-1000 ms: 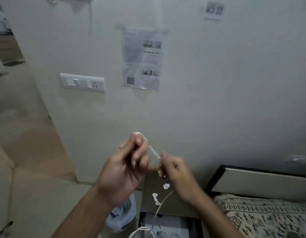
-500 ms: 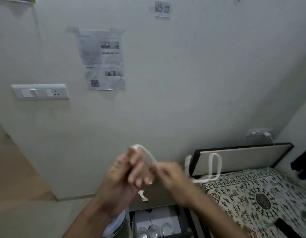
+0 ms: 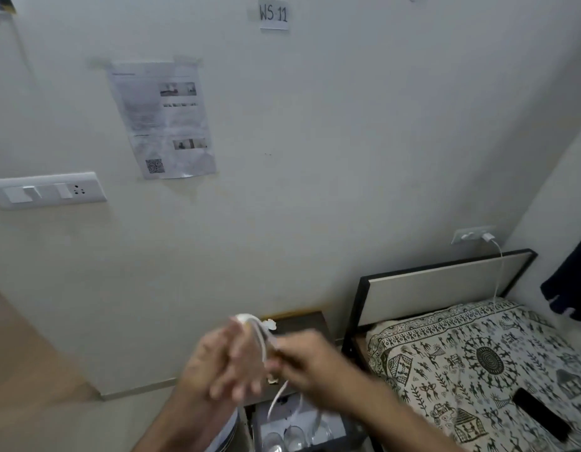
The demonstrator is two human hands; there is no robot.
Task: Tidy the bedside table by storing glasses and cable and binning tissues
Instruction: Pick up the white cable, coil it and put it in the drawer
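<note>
A white cable (image 3: 258, 334) is looped around the fingers of my left hand (image 3: 224, 363), which is raised over the dark bedside table (image 3: 302, 321). My right hand (image 3: 307, 360) pinches the cable just right of the loops; a loose tail hangs down toward the open drawer (image 3: 299, 422). Two crumpled tissues lie on the table, one at the back (image 3: 270, 324), one near the front edge (image 3: 272, 380). Several clear glasses (image 3: 294, 437) stand in the drawer. Both hands are motion-blurred.
A bed with a patterned sheet (image 3: 478, 370) is on the right, with a black phone (image 3: 541, 414) on it. A charger (image 3: 488, 238) is plugged in above the headboard. A lined bin's edge (image 3: 227, 432) shows under my left forearm. Wall straight ahead.
The view swung right and down, bringing the bed and drawer into sight. My right hand has kept winding the cable around my left hand; the large loose loop seen earlier has shortened to a hanging tail.
</note>
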